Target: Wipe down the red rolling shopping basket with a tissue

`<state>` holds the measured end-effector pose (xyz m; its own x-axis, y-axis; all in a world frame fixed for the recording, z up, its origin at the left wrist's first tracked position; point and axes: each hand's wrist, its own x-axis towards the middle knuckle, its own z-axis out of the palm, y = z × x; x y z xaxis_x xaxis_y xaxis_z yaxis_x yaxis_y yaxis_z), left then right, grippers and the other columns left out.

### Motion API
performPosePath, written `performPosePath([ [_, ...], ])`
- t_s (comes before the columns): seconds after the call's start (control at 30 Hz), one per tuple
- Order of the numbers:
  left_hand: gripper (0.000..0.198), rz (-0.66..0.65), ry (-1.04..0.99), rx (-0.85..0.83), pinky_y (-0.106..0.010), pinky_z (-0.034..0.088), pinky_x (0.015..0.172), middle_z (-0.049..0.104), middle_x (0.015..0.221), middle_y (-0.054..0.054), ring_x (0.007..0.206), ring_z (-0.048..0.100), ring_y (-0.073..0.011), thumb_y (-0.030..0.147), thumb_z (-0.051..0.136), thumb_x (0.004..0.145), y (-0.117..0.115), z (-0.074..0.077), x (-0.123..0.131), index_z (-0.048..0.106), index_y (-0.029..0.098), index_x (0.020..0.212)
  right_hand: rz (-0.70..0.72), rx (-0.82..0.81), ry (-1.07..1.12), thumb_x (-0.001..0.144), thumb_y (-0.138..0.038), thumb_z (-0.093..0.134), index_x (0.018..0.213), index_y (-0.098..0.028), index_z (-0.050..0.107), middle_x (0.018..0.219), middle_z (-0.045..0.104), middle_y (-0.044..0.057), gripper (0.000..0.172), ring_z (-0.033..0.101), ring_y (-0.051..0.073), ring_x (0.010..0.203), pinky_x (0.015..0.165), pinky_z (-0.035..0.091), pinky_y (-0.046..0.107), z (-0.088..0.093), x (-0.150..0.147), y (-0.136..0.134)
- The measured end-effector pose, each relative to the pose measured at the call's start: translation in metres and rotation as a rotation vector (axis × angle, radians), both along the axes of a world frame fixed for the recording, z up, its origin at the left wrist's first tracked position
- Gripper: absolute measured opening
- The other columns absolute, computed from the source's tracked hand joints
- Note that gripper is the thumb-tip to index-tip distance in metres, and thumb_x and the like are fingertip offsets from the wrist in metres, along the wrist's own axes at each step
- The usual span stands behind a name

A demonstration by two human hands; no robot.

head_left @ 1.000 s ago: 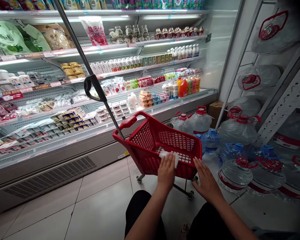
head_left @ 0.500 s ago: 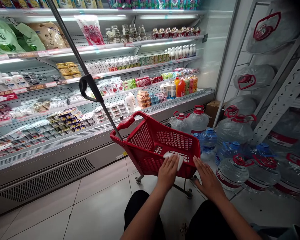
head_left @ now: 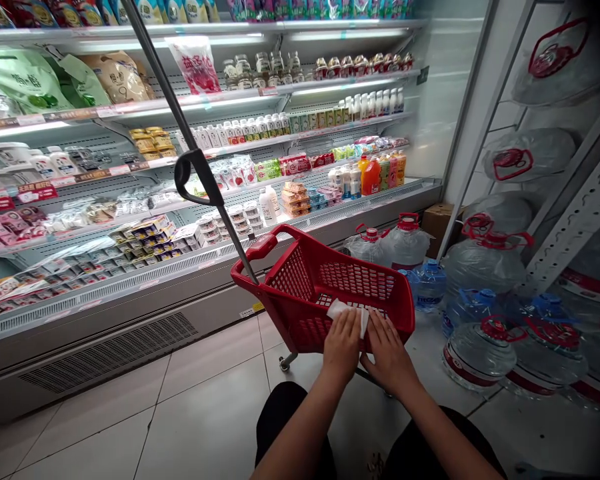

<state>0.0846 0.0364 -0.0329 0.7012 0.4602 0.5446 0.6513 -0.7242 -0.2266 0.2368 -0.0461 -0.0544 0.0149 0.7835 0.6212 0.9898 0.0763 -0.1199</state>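
A red plastic shopping cart (head_left: 355, 273) with perforated sides stands in front of me on small wheels. My left hand (head_left: 342, 347) lies over its near rim, fingers closed on a crumpled white wipe (head_left: 339, 308) pressed against the basket. My right hand (head_left: 389, 352) is right beside it, fingers over the same rim and thumb on the near side, touching the wipe's right edge. The underside of the wipe is hidden. From the cart's left end rises a long grey pole with a black handle loop (head_left: 200, 179).
A lit refrigerated display (head_left: 220, 267) with yogurt, bottles and pouches runs along the left and back. Large water bottles (head_left: 477, 357) with red handles crowd the floor at right, below a white metal rack. A cardboard box (head_left: 437, 223) sits behind them. Tiled floor (head_left: 205, 413) lies below.
My right hand has moved left along the rim, from the cart's right corner to beside my left hand and the wipe. The whole view has shifted slightly.
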Motion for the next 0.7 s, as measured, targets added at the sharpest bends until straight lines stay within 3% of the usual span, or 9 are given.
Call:
performPosePath([
  [0.13,0.06,-0.048,0.071,0.046,-0.037,0.032,0.127,0.037,0.167,-0.007,0.153,0.036,-0.0184,0.016,0.042,0.101,0.0,0.007,-0.01,0.035,0.013,0.161,0.045,-0.02,-0.02,0.092,-0.017,0.046,0.168,-0.016,0.004,0.171,0.029,0.011,0.087,0.028,0.028,0.156,0.126,0.031,0.052,-0.002,0.002,-0.005],
  [0.37,0.064,0.107,0.08,0.071,-0.041,0.028,0.129,0.04,0.165,-0.007,0.154,0.036,-0.0197,0.01,0.04,0.098,0.046,0.054,-0.095,0.036,0.015,0.161,0.01,-0.008,0.011,0.094,-0.02,0.046,0.168,-0.02,0.006,0.167,0.036,0.009,0.084,0.034,0.029,0.154,0.127,0.03,0.053,-0.004,0.019,-0.017],
  [0.47,0.063,0.161,0.046,0.063,-0.043,0.029,0.128,0.041,0.165,-0.008,0.153,0.037,-0.0216,0.01,0.038,0.098,0.059,0.071,-0.12,0.037,0.015,0.161,0.017,-0.012,0.013,0.094,-0.021,0.046,0.168,-0.022,0.004,0.168,0.035,0.008,0.085,0.034,0.029,0.154,0.128,0.028,0.053,-0.005,0.018,-0.02],
  [0.7,0.059,0.246,-0.055,0.045,-0.046,0.031,0.127,0.049,0.159,-0.01,0.149,0.043,-0.0245,0.012,0.04,0.1,0.068,0.081,-0.129,0.042,0.016,0.158,0.024,-0.005,0.013,0.095,-0.021,0.046,0.168,-0.023,0.005,0.168,0.035,0.007,0.084,0.035,0.029,0.153,0.128,0.028,0.052,-0.007,0.018,-0.028],
])
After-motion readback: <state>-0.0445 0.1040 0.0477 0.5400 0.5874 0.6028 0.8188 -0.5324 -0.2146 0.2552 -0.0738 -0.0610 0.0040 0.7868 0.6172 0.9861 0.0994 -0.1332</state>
